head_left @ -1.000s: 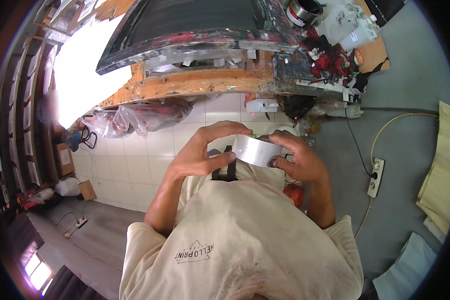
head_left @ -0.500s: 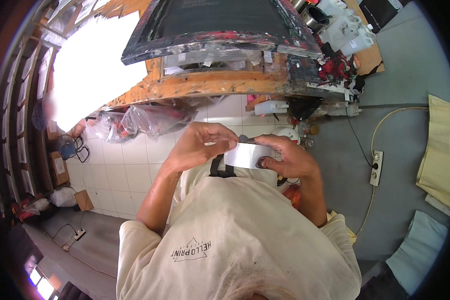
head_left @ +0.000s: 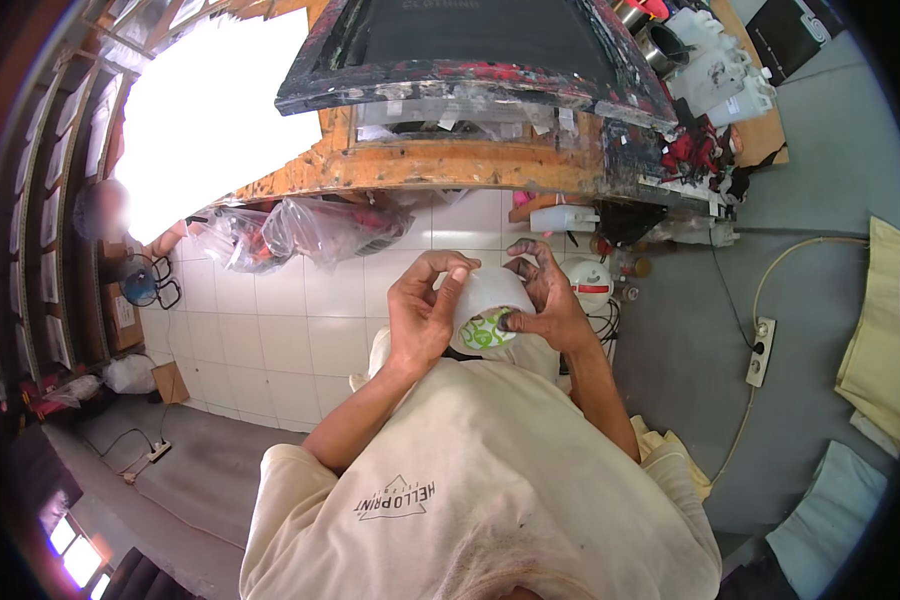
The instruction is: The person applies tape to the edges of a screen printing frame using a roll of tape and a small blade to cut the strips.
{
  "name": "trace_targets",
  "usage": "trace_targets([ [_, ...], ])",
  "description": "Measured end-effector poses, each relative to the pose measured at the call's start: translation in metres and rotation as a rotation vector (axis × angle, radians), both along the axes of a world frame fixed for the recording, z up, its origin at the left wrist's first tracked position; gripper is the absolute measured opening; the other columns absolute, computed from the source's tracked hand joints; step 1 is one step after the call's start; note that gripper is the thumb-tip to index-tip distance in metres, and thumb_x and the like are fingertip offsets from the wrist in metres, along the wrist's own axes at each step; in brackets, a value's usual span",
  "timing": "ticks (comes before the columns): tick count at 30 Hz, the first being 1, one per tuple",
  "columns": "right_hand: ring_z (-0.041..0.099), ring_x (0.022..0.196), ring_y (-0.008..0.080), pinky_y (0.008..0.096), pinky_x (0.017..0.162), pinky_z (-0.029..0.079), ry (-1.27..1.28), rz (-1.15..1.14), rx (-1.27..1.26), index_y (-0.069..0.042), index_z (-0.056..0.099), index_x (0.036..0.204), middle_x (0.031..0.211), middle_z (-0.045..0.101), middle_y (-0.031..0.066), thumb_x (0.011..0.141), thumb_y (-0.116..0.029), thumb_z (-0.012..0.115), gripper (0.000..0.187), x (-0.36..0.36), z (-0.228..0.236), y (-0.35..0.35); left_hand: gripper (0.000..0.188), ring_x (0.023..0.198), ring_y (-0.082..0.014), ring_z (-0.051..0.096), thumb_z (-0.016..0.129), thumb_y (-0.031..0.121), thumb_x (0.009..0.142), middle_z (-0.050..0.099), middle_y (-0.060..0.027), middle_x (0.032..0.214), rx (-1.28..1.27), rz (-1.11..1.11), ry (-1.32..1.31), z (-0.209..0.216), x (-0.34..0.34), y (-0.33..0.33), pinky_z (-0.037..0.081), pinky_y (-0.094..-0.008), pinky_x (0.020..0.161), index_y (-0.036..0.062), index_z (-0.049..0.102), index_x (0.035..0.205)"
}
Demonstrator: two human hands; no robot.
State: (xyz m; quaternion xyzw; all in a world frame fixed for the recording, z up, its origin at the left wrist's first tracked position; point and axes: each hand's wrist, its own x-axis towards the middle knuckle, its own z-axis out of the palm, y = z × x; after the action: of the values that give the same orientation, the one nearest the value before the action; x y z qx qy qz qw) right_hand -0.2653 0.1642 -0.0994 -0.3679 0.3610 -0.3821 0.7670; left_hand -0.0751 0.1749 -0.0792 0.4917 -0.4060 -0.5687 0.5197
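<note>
In front of my chest I hold a wide roll of whitish tape [head_left: 495, 288], tilted so that its green-and-white printed core shows. My right hand [head_left: 555, 308] grips the roll from the right, its dark-stained thumb at the core opening and its fingers behind the far side. My left hand [head_left: 422, 312] is closed at the roll's left edge, thumb and index finger pinched together against it. Whether a loose tape end lies between those fingertips cannot be made out.
Ahead stands a wooden table [head_left: 450, 165] bearing a paint-stained screen-printing frame [head_left: 470, 85]. Plastic bottles [head_left: 715, 85] and a metal pot [head_left: 660, 48] are at its right. Plastic bags [head_left: 320, 232] lie below. A power strip [head_left: 761, 352] is at right, shelving [head_left: 55, 210] at left.
The roll has tipped, so its core now faces me instead of its outer side. My left hand has turned with its thumb upward, and the right-hand fingers have shifted. The view has swung slightly left.
</note>
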Motion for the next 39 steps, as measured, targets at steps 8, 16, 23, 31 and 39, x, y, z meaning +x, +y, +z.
trace_targets([
  [8,0.039,0.127,0.0407,0.0497,0.104,0.034,0.683,-0.258,-0.635,-0.004,0.049,0.125,0.141,0.031,0.0236,0.065,-0.013,0.080,0.068,0.030,-0.007,0.028,0.017,0.091,-0.0122,0.057,0.058,0.014,0.096,0.064,-0.0094,0.101,0.204,0.315,0.225,-0.009,-0.026,-0.010,0.046,-0.0254,0.083,-0.0031,0.060,0.100],
  [16,0.034,0.132,0.0411,0.0587,0.103,0.025,1.228,-0.165,-1.103,-0.002,0.063,0.091,0.138,0.045,0.0214,0.069,-0.019,0.074,0.029,0.032,-0.033,0.019,0.016,0.087,-0.0122,0.057,0.061,0.013,0.093,0.065,-0.0078,0.095,0.147,0.372,-0.048,-0.046,-0.007,-0.043,0.045,-0.0251,0.082,-0.0033,0.061,0.096],
  [23,0.054,0.112,0.0331,0.0433,0.101,0.038,0.739,-0.203,0.267,0.006,0.058,0.099,0.111,0.062,0.0246,0.086,-0.011,0.065,0.023,0.055,-0.056,0.045,0.014,0.087,-0.0117,0.059,0.062,0.012,0.092,0.066,-0.0069,0.093,0.225,0.348,-0.032,-0.097,0.003,-0.069,0.048,-0.0282,0.078,-0.0018,0.063,0.095],
  [31,0.063,0.093,0.0209,0.0320,0.082,0.047,0.694,-0.589,0.030,0.006,0.056,0.109,0.101,0.066,0.0189,0.089,-0.008,0.060,0.025,0.060,-0.079,0.072,0.010,0.089,-0.0142,0.060,0.068,0.010,0.087,0.066,-0.0035,0.100,0.467,-0.061,0.413,-0.103,-0.010,-0.093,0.049,-0.0309,0.077,0.0090,0.064,0.095],
  [39,0.050,0.110,0.0178,0.0292,0.098,0.039,0.549,-0.550,0.190,0.007,0.048,0.123,0.124,0.053,0.0155,0.090,-0.001,0.056,0.035,0.038,-0.088,0.060,0.025,0.084,-0.0142,0.064,0.069,-0.006,0.079,0.065,-0.0046,0.089,0.309,-0.115,0.149,-0.115,-0.044,-0.115,0.052,-0.0282,0.074,0.0040,0.059,0.099],
])
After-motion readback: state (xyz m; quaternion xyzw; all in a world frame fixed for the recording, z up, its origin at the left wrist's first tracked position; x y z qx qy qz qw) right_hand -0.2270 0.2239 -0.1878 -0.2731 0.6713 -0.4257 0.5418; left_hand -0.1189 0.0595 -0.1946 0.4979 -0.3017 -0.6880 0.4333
